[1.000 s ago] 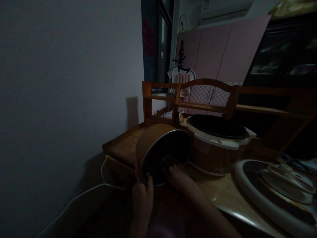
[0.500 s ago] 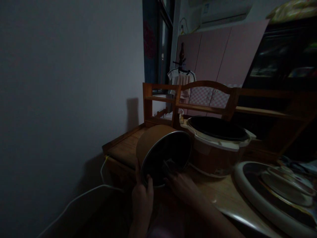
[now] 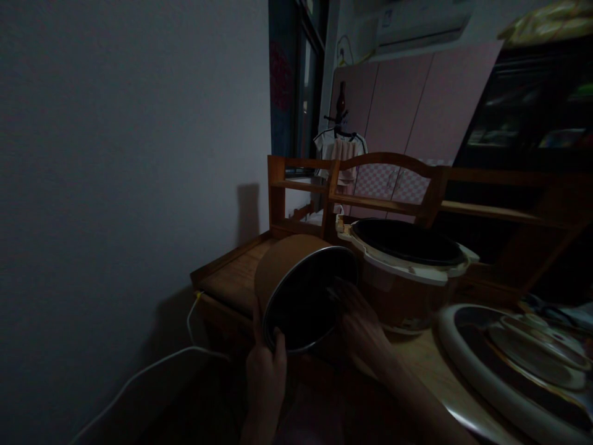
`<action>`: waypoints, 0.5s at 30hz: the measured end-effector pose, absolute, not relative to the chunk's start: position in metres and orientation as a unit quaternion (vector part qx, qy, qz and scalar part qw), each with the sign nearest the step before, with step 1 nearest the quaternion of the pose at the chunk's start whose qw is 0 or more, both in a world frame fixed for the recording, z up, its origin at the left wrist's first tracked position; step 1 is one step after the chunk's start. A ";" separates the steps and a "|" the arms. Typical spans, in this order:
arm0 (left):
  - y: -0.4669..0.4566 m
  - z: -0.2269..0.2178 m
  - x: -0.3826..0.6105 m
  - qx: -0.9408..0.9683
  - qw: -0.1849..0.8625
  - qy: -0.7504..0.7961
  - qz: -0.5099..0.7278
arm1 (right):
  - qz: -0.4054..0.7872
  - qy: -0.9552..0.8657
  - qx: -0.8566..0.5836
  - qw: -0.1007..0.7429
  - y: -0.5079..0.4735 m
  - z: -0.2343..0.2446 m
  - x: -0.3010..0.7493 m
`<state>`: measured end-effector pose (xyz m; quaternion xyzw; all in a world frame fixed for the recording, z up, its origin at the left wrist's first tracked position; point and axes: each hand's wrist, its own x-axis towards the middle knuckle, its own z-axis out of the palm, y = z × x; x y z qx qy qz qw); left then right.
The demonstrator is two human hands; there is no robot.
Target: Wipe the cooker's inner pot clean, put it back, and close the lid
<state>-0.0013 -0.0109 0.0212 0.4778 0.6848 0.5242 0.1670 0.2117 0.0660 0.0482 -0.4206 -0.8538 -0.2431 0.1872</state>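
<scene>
Left hand: clasped on the lower left rim of a brown pot, thumb hooked over the inside edge, index finger laid along the outer wall.
Right hand: at the right side of the pot's mouth, fingers bent and blurred in the gloom; a pale edge shows at the fingertips, though from here I cannot tell what it is or whether it is gripped.
Pot: tipped on its side at the front of a wooden table, black interior turned toward the two hands, thin bright rim catching the light.
Cooker: a brown-walled cooker body stands upright just beside the pot, topless, its cream collar framing a dark well.
Lid: a large oval lid, cream-rimmed with a raised handle, lies at the table's right.
Cable: a white cable loops down past the table's left corner.
Backdrop: a wooden shelf unit, clothes on a rack, pink cabinets and a wall-mounted air conditioner, all in dim light.
</scene>
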 end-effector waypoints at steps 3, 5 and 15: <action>-0.011 0.022 0.000 0.474 0.159 0.687 0.527 | -0.250 -0.853 -0.420 0.183 0.074 0.048 0.213; -0.011 0.022 0.000 0.472 0.158 0.691 0.524 | -0.258 -0.853 -0.413 0.187 0.081 0.048 0.213; -0.011 0.022 -0.001 0.474 0.136 0.699 0.517 | -0.323 -0.859 -0.329 0.225 0.096 0.073 0.203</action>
